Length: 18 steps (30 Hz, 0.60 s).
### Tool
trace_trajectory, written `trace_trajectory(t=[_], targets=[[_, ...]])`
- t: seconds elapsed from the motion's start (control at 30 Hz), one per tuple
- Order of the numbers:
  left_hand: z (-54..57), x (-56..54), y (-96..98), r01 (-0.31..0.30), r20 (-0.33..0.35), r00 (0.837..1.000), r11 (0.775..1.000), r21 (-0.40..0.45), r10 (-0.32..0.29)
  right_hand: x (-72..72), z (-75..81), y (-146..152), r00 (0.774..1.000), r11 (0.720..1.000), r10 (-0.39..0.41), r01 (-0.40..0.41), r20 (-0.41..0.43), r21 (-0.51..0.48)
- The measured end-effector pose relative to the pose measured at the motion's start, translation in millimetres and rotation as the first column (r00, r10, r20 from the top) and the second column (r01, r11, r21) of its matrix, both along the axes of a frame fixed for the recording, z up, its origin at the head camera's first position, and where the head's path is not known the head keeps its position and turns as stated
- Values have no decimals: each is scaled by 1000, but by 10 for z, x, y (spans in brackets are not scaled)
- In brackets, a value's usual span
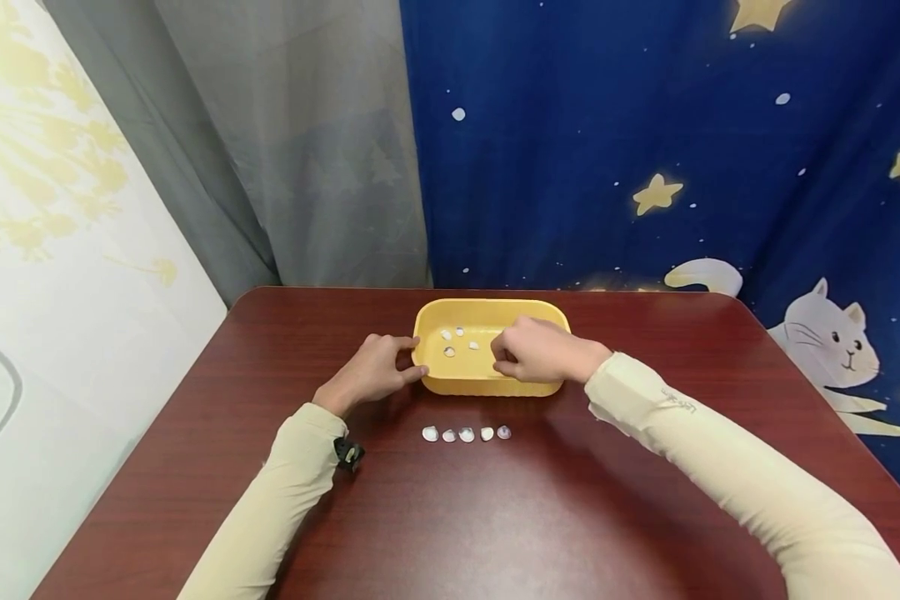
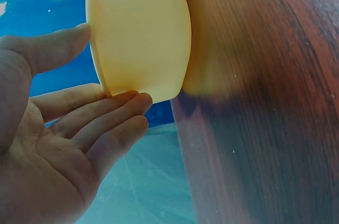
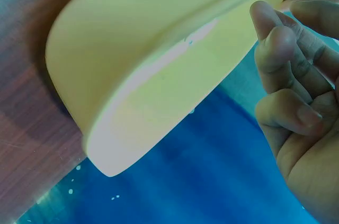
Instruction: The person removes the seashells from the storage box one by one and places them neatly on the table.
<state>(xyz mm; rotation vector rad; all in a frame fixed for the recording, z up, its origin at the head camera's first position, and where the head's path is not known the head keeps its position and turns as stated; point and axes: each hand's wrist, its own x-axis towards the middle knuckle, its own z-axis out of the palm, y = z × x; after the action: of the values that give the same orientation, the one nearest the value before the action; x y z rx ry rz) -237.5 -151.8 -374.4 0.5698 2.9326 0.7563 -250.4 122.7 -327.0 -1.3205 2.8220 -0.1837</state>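
Here's the yellow tub, sitting near the far edge of the brown table, and four small shells lie scattered on its floor, all toward the left half! Just in front, on the table, five more shells make a neat row, left to right. The left hand is at the tub's left end, thumb and fingertips spread against the rim, fingers fairly straight, touching rather than clenched. And the right hand is over the right half of the tub, fingers curled, but whether a shell sits in them I cannot tell! Pale sleeves cover both arms, a dark band at the left wrist; behind the table hang a grey curtain and a starry blue curtain
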Motion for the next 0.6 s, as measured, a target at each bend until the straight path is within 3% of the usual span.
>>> trace_trajectory(t=[0.33, 0.6], targets=[[25, 7, 23, 16, -35, 999, 999, -44, -17, -457, 74, -245, 994, 999, -17, 13, 111, 30], [-13, 13, 27, 27, -87, 996, 998, -49, -32, -786, -26, -467, 953, 985, -162, 139, 255, 106]])
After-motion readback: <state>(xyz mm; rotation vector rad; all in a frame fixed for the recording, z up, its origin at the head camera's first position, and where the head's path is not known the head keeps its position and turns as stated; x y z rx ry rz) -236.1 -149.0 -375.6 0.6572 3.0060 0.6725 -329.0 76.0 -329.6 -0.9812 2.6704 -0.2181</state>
